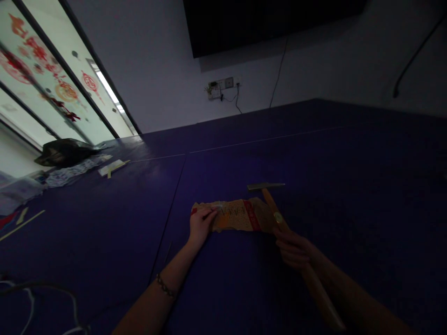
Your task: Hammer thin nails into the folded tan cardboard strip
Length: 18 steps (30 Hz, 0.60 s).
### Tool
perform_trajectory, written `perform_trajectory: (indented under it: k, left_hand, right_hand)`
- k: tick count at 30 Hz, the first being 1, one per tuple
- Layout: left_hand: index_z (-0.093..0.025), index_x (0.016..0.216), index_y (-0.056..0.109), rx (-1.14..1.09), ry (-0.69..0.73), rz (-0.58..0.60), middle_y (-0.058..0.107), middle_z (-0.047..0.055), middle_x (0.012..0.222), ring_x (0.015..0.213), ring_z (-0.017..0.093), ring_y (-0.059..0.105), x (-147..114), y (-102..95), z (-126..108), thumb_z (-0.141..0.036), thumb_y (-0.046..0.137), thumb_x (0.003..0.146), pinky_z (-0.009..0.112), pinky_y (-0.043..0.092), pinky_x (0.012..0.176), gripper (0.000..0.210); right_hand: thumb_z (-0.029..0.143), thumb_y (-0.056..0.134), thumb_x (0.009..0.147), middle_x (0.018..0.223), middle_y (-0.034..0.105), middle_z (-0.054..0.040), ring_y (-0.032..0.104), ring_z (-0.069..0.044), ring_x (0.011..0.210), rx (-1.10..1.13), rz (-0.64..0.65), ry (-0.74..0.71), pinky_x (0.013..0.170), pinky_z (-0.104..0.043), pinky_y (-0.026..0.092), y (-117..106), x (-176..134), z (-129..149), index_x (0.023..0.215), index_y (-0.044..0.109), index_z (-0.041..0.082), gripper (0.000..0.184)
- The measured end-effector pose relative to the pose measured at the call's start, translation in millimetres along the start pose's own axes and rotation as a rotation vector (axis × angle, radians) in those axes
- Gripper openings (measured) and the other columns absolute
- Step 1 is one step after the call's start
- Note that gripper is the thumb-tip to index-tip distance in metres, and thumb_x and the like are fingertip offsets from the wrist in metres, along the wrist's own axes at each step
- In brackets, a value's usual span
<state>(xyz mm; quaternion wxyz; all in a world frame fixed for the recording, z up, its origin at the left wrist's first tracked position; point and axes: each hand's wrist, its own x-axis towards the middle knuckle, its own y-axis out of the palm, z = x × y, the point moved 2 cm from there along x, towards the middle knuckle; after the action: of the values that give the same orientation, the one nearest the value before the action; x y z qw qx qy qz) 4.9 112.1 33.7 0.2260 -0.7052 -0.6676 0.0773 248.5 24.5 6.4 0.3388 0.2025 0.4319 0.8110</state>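
In the head view, a flat, crinkled brown packet [237, 217] with a red band and dark printing lies on the dark blue surface. My left hand [200, 225] is at its left end, thumb and fingers closed on the edge; any small item between the fingertips is too dark to make out. A claw-less hammer [272, 203] with a wooden handle is in my right hand [293, 249], fingers wrapped round the shaft. Its metal head is beyond the packet's far right corner, and the handle crosses the packet's right end.
A dark plastic bag [66, 152] and a white box-like item [111, 167] are at the far left. Thin yellowish strips [23, 225] lie nearer on that side. White cables [33, 298] curl at the lower left. Wall sockets [223, 86] with cords sit below a black screen [261, 23].
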Motion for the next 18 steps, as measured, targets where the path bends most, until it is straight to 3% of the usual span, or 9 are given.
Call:
perform_trajectory:
  k: [6,18]
  left_hand:
    - [-0.022,0.083,0.073,0.001,-0.001,-0.012,0.072,0.003,0.086,0.08,0.019,0.062,-0.5,0.0,0.2,-0.027,0.06,0.075,0.033,0.046,0.08,0.016]
    - [-0.022,0.078,0.074,0.028,0.034,-0.004,0.072,0.003,0.083,0.081,0.02,0.062,-1.5,-0.7,-2.2,-0.025,0.061,0.075,0.033,0.046,0.08,0.013]
  right_hand:
    - [0.033,0.061,0.08,0.032,0.025,0.0167,0.007,-0.001,0.021,-0.027,-0.037,0.009,0.022,-0.01,0.022,-1.8,-0.8,-0.7,0.068,0.046,0.02,0.023]
    - [0.032,0.061,0.08,0.031,0.029,0.0171,0.009,-0.002,0.02,-0.028,-0.008,0.045,0.022,-0.011,0.026,-10.0,-0.4,-2.1,0.081,0.052,0.023,0.014]
